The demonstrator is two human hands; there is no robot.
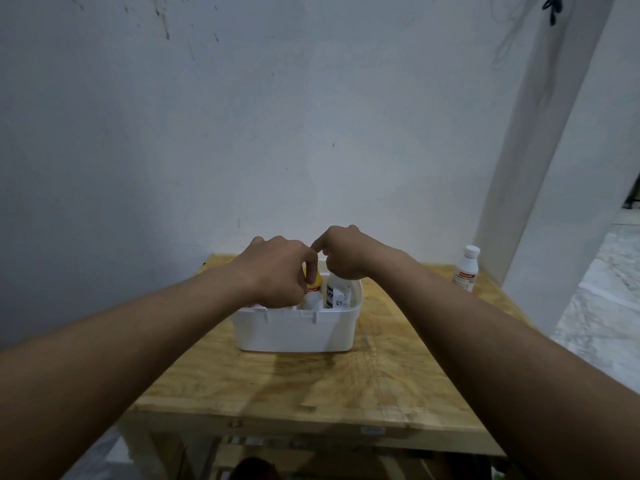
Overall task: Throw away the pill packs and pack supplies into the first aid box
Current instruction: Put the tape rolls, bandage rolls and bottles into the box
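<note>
A white first aid box (294, 329) stands open-topped in the middle of the wooden table (346, 382). Inside it I see a yellow-capped container (313, 284), a white bottle with green print (335, 294) and some white packing. My left hand (273, 271) reaches into the box's left half, fingers curled around the yellow-capped container. Over the box's far right part my right hand (341, 254) is curled downward above the white bottle; what it grips is hidden. No pill packs are visible.
A white bottle with an orange label (465, 268) stands at the table's far right edge. A white wall rises right behind the table, and a white pillar (540, 150) stands at the right. Tiled floor shows beyond it.
</note>
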